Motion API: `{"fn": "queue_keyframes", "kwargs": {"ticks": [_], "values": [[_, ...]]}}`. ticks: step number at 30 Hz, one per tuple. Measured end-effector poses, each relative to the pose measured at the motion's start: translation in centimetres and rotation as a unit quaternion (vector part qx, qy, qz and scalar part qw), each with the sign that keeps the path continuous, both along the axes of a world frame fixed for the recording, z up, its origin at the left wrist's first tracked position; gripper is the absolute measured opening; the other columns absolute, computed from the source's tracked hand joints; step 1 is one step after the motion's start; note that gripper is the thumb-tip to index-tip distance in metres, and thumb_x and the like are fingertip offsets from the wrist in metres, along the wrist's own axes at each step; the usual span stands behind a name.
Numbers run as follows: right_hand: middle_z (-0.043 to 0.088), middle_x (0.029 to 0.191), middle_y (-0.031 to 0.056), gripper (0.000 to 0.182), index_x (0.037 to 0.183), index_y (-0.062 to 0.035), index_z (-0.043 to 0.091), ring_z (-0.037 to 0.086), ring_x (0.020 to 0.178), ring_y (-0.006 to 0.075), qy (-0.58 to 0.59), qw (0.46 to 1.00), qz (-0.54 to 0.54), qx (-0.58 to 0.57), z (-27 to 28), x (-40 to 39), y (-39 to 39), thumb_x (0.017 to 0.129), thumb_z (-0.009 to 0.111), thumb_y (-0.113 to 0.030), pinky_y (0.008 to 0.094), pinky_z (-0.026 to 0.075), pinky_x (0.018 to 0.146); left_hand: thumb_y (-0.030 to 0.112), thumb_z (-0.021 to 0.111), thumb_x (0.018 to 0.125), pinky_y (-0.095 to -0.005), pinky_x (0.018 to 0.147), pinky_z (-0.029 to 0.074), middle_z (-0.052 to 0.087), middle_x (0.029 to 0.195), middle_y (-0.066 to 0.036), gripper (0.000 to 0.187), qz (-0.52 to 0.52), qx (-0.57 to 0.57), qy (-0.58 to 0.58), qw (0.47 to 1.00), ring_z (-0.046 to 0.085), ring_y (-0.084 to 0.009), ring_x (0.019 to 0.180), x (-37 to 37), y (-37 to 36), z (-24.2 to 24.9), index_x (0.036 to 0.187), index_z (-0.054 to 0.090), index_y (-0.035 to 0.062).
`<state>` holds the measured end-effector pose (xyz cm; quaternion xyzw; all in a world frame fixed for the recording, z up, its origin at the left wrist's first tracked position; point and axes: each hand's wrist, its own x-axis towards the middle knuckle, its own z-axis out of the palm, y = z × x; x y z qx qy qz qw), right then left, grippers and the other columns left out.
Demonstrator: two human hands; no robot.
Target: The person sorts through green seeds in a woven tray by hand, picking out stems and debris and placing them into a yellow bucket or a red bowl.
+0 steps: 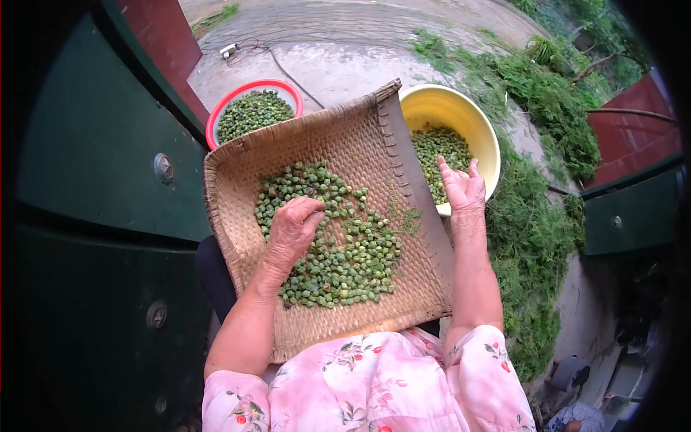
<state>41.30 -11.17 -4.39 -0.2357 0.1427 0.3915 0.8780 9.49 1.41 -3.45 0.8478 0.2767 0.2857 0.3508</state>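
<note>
A woven winnowing basket [241, 248] rests tilted on my lap, with a spread of small round green fruits [338, 270] on it. My left hand [291, 227] is over the upper part of these fruits, thumb and fingers pinched together; what they hold, if anything, is hidden. Thin green sprigs [410, 218] lie near the basket's right side. My right hand [464, 187] is at the near rim of a yellow bucket [481, 133], palm up and fingers apart, with nothing visible in it. More green fruits [440, 144] cover the bucket's bottom.
A red-rimmed basin [211, 129] full of the same fruits stands behind the basket's left corner. Dark green door panels [93, 144] rise close on the left. Cut leafy branches [529, 266] are heaped along the right. A cable [291, 75] runs across the concrete behind.
</note>
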Motion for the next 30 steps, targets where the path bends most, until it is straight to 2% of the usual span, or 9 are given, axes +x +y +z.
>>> {"fn": "queue_keyframes", "kwargs": {"ticks": [4,5,7,9,13,20,24,27,30], "values": [[0.044,0.127,0.0281,0.063,0.136,0.0075,0.025,0.051,0.111,0.0325,-0.087,0.988,0.032,-0.125,-3.4,-0.2,1.1,0.092,0.055,-0.024,0.0425,0.046,0.095,0.003,0.062,0.076,-0.0378,0.073,0.049,0.064,0.084,-0.015,0.012,0.006,-0.003,0.011,1.0,0.062,-0.0302,0.081,-0.2,-0.1,0.1,0.087,0.064,-0.0009],[0.051,0.116,0.0228,0.052,0.128,0.0068,0.035,0.055,0.102,0.0291,-0.207,0.952,0.098,-0.203,-2.5,-1.8,1.3,0.09,0.057,-0.021,0.0397,0.047,0.09,0.003,0.062,0.076,-0.0377,0.073,0.049,0.064,0.084,-0.015,0.012,0.009,-0.001,0.015,1.0,0.063,-0.0302,0.081,-0.1,-0.1,0.1,0.087,0.064,-0.001],[0.064,0.094,0.0122,0.032,0.111,0.0055,0.055,0.061,0.084,0.0224,-0.428,0.808,0.224,-0.337,0.1,-6.8,2.0,0.086,0.06,-0.014,0.0341,0.051,0.079,0.003,0.063,0.076,-0.0358,0.072,0.05,0.065,0.084,-0.014,0.013,0.007,-0.001,0.013,1.0,0.063,-0.029,0.08,-0.2,0.0,0.1,0.088,0.064,-0.0011],[0.065,0.083,0.0054,0.015,0.095,0.0007,0.065,0.061,0.066,0.0161,-0.63,0.659,0.209,-0.354,-2.4,-8.8,3.2,0.083,0.062,-0.007,0.0289,0.05,0.06,0.004,0.064,0.077,-0.032,0.07,0.05,0.065,0.085,-0.013,0.014,0.006,0.003,0.019,1.0,0.064,-0.0257,0.08,-0.3,0.2,-0.1,0.09,0.065,-0.0007],[0.06,0.084,0.0102,0.02,0.096,-0.0046,0.064,0.06,0.078,0.0253,-0.816,0.432,0.141,-0.356,-3.7,-11.7,4.6,0.076,0.066,-0.007,0.0382,0.048,0.07,0.004,0.064,0.077,-0.0318,0.071,0.051,0.066,0.086,-0.013,0.014,0.015,0.004,0.025,1.0,0.065,-0.0259,0.081,-0.3,0.1,-0.2,0.09,0.066,0.0003],[0.058,0.085,0.0123,0.023,0.096,-0.0066,0.064,0.059,0.08,0.0282,-0.803,0.387,0.18,-0.417,-3.9,-13.1,5.1,0.075,0.069,-0.012,0.0388,0.047,0.07,0.005,0.063,0.076,-0.038,0.073,0.05,0.065,0.085,-0.014,0.014,0.019,-0.016,0.025,0.999,0.063,-0.0305,0.082,-0.3,0.2,-0.3,0.089,0.065,0.0018],[0.059,0.077,0.0121,0.019,0.094,-0.0017,0.058,0.06,0.074,0.0251,-0.698,0.57,0.184,-0.393,-4.9,-11.0,4.8,0.079,0.065,-0.01,0.0358,0.05,0.064,0.005,0.063,0.076,-0.0384,0.072,0.05,0.064,0.084,-0.014,0.014,0.016,-0.009,0.027,0.999,0.063,-0.0311,0.081,-0.3,0.3,-0.2,0.089,0.065,0.0014],[0.057,0.086,0.0063,0.02,0.101,-0.0002,0.055,0.06,0.076,0.0187,-0.258,0.915,0.235,-0.2,-3.0,-10.0,3.7,0.083,0.06,-0.006,0.0287,0.05,0.061,0.005,0.063,0.076,-0.0385,0.072,0.05,0.064,0.084,-0.015,0.014,0.016,-0.016,0.022,1.0,0.063,-0.0316,0.081,-0.3,0.2,-0.4,0.089,0.064,0.001],[0.056,0.088,0.007,0.024,0.104,0.0007,0.053,0.06,0.082,0.0207,-0.238,0.93,0.25,-0.129,-2.7,-9.6,3.2,0.081,0.059,0.0,0.0297,0.05,0.063,0.005,0.063,0.076,-0.0386,0.072,0.05,0.064,0.084,-0.015,0.014,0.015,-0.023,0.026,0.999,0.063,-0.0318,0.081,-0.3,0.1,-0.2,0.089,0.064,0.0007]]}}
